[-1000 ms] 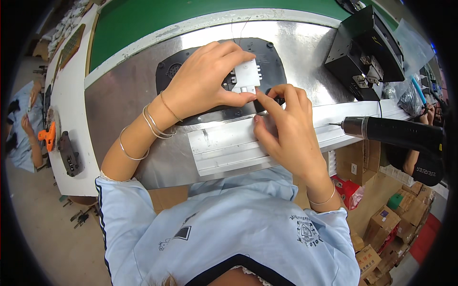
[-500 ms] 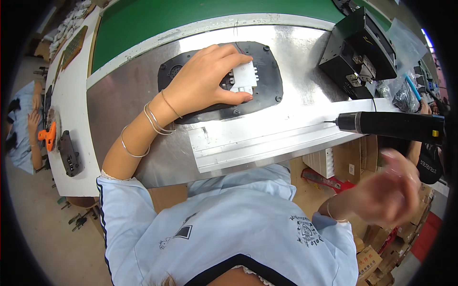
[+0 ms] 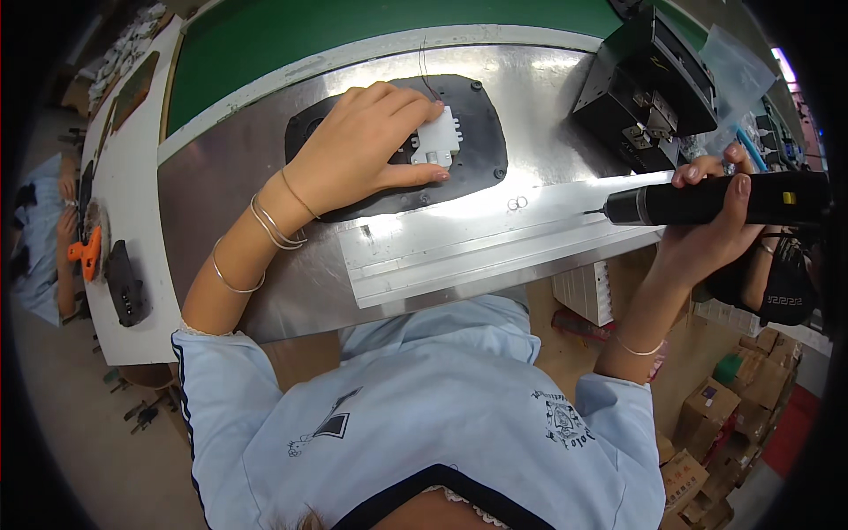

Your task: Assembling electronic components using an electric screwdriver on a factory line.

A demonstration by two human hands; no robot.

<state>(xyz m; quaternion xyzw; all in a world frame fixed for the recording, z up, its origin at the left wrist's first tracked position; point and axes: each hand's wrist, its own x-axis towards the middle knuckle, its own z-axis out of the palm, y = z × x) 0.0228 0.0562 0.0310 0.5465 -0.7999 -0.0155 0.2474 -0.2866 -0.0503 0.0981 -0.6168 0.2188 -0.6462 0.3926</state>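
Note:
My left hand (image 3: 353, 141) pinches a white plastic block (image 3: 438, 134) between thumb and fingers. The block has small side tabs and sits on a black plastic housing (image 3: 483, 132) with rounded corners. Part of the housing lies hidden beneath this hand. Two thin wires (image 3: 424, 66) rise behind the block. On the right, my right hand (image 3: 702, 243) is wrapped around a black electric screwdriver (image 3: 658, 205). The tool lies level, its thin bit pointing left toward the housing but apart from it.
A pale metal rail (image 3: 477, 261) runs along the steel bench's front. At the back right stands a black box-shaped device (image 3: 618, 84) with metal fittings. An orange clamp (image 3: 86, 253) and a dark moulded part (image 3: 124, 283) lie left. Cardboard boxes (image 3: 707, 411) stand on the floor.
My right hand has risen from below the bench edge and taken hold of the electric screwdriver. My left hand keeps its pinch on the white block; the view has shifted slightly.

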